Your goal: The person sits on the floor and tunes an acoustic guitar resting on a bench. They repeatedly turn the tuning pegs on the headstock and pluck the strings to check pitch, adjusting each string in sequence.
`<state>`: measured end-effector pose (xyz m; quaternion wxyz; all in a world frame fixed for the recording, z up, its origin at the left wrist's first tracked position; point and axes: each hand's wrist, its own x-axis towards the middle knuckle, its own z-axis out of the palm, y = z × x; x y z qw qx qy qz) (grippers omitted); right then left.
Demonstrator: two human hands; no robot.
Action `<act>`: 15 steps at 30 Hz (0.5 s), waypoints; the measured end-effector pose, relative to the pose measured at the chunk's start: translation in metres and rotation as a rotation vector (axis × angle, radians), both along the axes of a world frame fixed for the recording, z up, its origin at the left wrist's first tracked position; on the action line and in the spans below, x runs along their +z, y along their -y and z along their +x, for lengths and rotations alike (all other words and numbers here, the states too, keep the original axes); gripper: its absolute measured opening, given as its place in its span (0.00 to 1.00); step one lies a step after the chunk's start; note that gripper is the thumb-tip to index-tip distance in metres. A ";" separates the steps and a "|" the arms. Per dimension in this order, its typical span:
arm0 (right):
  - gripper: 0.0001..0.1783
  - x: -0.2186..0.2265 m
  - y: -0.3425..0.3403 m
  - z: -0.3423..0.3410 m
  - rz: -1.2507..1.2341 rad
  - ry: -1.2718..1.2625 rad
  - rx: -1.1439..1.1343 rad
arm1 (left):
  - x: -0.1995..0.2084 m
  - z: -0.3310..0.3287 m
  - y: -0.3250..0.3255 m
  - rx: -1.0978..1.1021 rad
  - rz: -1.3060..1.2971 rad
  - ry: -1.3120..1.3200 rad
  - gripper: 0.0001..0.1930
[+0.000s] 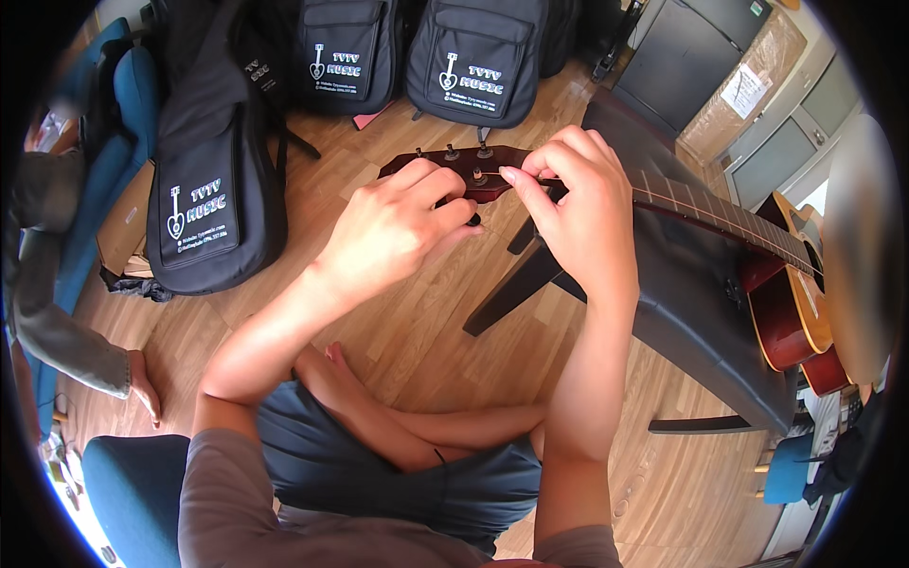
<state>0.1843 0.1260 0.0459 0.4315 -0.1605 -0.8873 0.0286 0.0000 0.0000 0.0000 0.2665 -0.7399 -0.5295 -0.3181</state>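
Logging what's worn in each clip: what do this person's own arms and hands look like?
The left hand and right hand are ungloved, with no ring, watch or cable showing. The forearms are bare; short, plain grey-brown sleeves end above the elbows.

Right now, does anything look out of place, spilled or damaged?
Nothing looks spilled or plainly damaged. One untidy spot: crumpled black material beside the leftmost guitar bag, bunched up below brown cardboard, while the bag itself looks smooth. Your left hand and right hand partly hide the guitar's headstock, but nothing odd shows there.
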 end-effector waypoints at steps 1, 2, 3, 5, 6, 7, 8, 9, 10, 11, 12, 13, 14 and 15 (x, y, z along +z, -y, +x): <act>0.13 0.000 0.000 0.000 0.005 -0.004 0.001 | -0.002 0.002 0.000 0.008 0.022 0.016 0.11; 0.13 -0.001 0.000 0.000 0.009 -0.007 0.002 | -0.004 0.003 0.000 0.017 0.043 0.032 0.11; 0.13 0.000 0.000 0.002 0.017 0.006 -0.002 | -0.008 0.007 -0.002 0.018 0.057 0.061 0.11; 0.13 0.001 -0.001 0.007 0.031 0.033 -0.006 | -0.014 0.015 -0.004 0.024 0.084 0.116 0.11; 0.13 0.001 -0.001 0.005 0.031 0.023 -0.007 | -0.013 0.015 -0.004 0.031 0.093 0.115 0.11; 0.13 0.001 0.000 0.004 0.031 0.014 -0.008 | -0.013 0.014 -0.005 0.038 0.102 0.114 0.11; 0.13 0.001 0.000 0.003 0.031 0.005 -0.009 | -0.013 0.013 -0.005 0.046 0.112 0.112 0.12; 0.13 0.001 0.000 0.003 0.031 0.004 -0.005 | -0.014 0.013 -0.006 0.051 0.130 0.119 0.12; 0.13 0.002 0.000 0.003 0.032 0.003 0.000 | -0.016 0.014 -0.008 0.057 0.149 0.126 0.12; 0.13 0.003 0.000 0.003 0.034 0.003 0.005 | -0.016 0.015 -0.009 0.062 0.169 0.134 0.12; 0.13 0.003 0.000 0.001 0.040 0.000 0.005 | -0.016 0.015 -0.008 0.074 0.177 0.140 0.12; 0.13 0.003 0.001 0.000 0.047 -0.004 0.006 | -0.015 0.016 -0.007 0.086 0.185 0.147 0.13; 0.13 0.003 0.002 -0.001 0.054 -0.007 0.008 | -0.014 0.017 -0.007 0.099 0.193 0.153 0.13; 0.12 0.004 0.005 -0.003 0.052 -0.009 0.012 | -0.015 0.015 -0.006 0.110 0.206 0.158 0.12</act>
